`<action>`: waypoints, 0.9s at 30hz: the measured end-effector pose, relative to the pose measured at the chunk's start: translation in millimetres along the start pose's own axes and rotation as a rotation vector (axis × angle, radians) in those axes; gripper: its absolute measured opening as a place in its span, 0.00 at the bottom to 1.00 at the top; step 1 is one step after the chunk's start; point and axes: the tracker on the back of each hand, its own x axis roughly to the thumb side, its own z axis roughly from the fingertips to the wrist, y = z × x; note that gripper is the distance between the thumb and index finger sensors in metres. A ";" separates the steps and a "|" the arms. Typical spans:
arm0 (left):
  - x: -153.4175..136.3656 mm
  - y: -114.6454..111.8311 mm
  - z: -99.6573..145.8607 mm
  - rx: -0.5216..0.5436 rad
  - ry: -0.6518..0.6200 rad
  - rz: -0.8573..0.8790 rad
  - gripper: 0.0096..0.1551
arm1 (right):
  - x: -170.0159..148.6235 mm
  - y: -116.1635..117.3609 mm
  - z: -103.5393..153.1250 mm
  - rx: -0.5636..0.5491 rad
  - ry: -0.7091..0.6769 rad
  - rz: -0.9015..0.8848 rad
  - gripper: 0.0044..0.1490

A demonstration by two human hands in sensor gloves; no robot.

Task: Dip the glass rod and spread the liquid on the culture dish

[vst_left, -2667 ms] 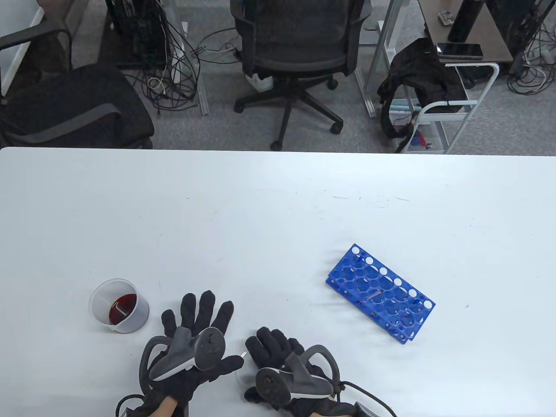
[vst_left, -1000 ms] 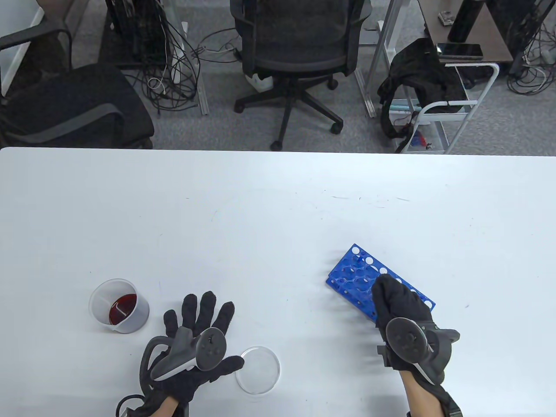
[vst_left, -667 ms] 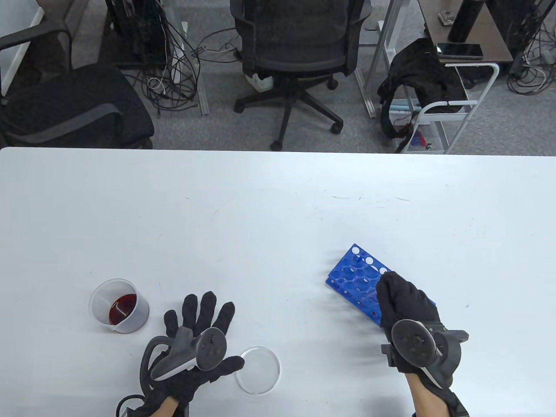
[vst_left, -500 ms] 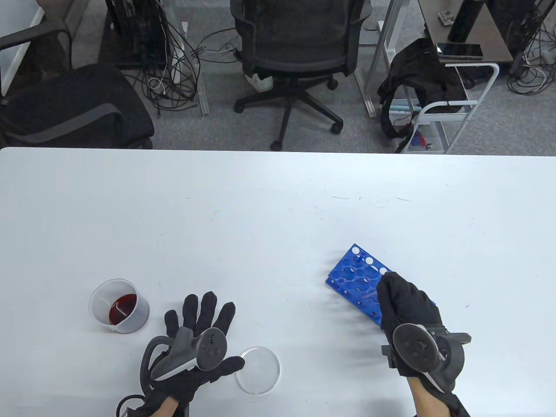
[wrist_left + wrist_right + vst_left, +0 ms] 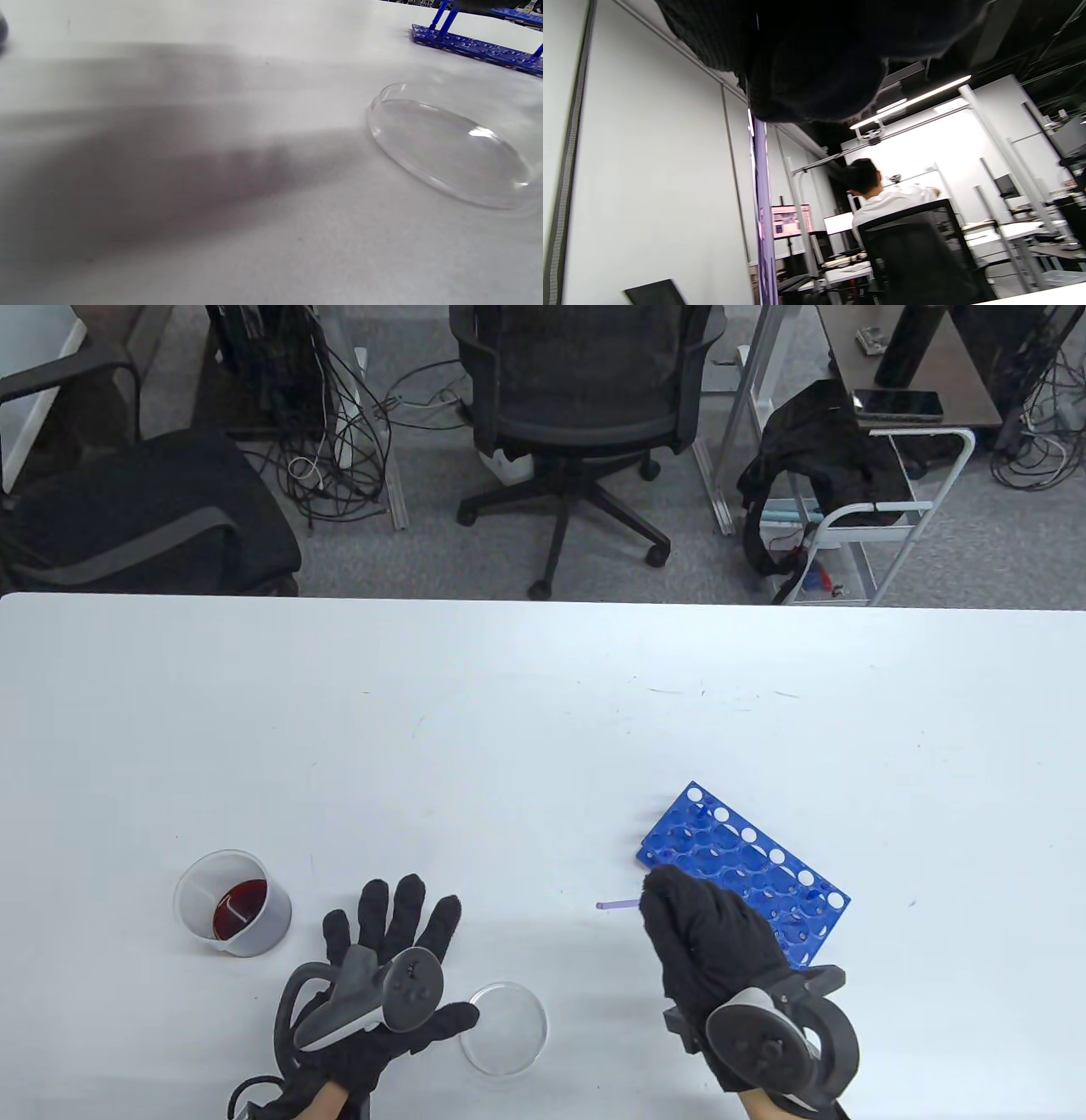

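Your right hand (image 5: pixel 708 937) grips the glass rod (image 5: pixel 617 904) beside the blue rack (image 5: pixel 747 848).
Your left hand (image 5: pixel 386 976) lies spread on the desk (image 5: pixel 509 729), thumb by the culture dish (image 5: pixel 504 1027); no lettering is legible. Only the right wrist view shows the rod's purple length.

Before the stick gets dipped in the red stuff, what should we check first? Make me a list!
1. Thin purple glass rod held: ok, it sticks out from the right hand.
2. How firmly the fingers pinch it: cannot tell, the glove hides them.
3. Clear plastic beaker upright with red liquid inside: ok.
4. Path to the beaker: not ok, the left hand lies flat on the white table between rod and beaker.
5. Clear round culture dish open and ready: ok, no lid on it, beside the left thumb.
6. Rod clear of the blue test tube rack: ok.
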 end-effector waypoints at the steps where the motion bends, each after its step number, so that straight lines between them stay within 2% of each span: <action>1: -0.1 -0.2 0.0 0.001 -0.001 0.001 0.65 | 7.1 3.7 0.8 0.011 -0.020 -0.022 0.25; 6: -0.3 0.3 1.2 0.009 -0.011 0.007 0.65 | 33.6 22.1 5.1 0.054 -0.076 -0.136 0.25; 14: -0.9 0.9 3.0 0.022 -0.021 0.010 0.65 | 66.7 57.1 14.1 0.128 -0.155 -0.189 0.25; 23: -1.8 4.6 9.1 0.072 -0.037 0.022 0.65 | 84.0 93.6 33.1 0.191 -0.201 -0.182 0.25; 27: -0.6 8.6 14.9 0.131 -0.059 0.028 0.65 | 85.7 104.4 38.7 0.231 -0.211 -0.170 0.25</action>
